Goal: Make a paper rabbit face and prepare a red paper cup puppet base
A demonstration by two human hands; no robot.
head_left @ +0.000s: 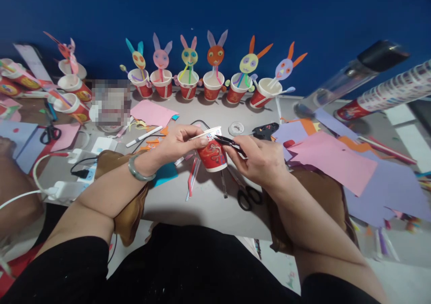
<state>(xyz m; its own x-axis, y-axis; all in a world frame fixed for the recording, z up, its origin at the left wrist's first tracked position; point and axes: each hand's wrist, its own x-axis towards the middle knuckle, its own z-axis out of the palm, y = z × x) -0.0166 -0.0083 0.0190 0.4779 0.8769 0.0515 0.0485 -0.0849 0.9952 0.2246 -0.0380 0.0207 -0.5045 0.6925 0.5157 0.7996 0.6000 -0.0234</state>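
Observation:
A red paper cup (213,158) with a white rim is tilted in front of me over the table. My left hand (182,142) grips it by the rim, thumb on the outside. In my right hand (257,156) is a slim black tool (226,141), its tip against the cup's side just below the rim. Fingers cover most of the tool, so its exact kind is unclear. Below the cup lie striped straws (191,180), a pen (224,185) and black-handled scissors (249,198).
Cups with paper rabbit heads (215,86) line the blue wall. A white tape roll (236,128) and black glue gun (266,130) lie beyond my hands. Coloured paper (336,160) and a cup stack (387,90) are right; a power strip (101,147) and another person's arm (20,182) are left.

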